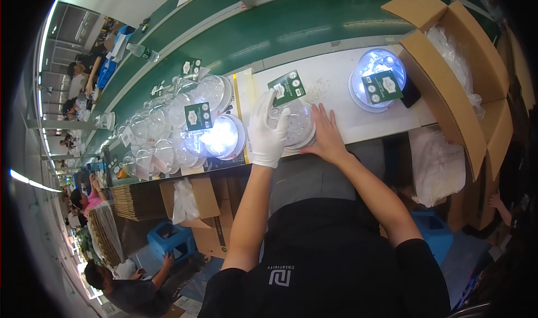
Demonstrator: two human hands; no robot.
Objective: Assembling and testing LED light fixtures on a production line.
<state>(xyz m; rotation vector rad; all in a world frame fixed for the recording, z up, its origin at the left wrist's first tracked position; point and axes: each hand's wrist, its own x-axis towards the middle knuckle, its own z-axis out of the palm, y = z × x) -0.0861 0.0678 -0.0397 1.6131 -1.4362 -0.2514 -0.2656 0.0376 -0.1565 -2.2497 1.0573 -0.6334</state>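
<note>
Head view, nearest first: my left hand [268, 130], in a white glove, lies over the left side of a clear domed lamp [296, 124] on the white bench [336, 79], fingers spread loosely against the dome rather than clamped. My bare right hand [327, 136] presses its right side, fingers together and flat. Behind the lamp a green card [287, 87] stands at its top edge. Left of it, a lit lamp [221, 137] glows white among a cluster of unlit clear domes [162, 133]. Right of it, farther back, another lit lamp [376, 77] carries a green card. Beyond that, an open cardboard box [448, 54] holds clear plastic bags [457, 60].
</note>
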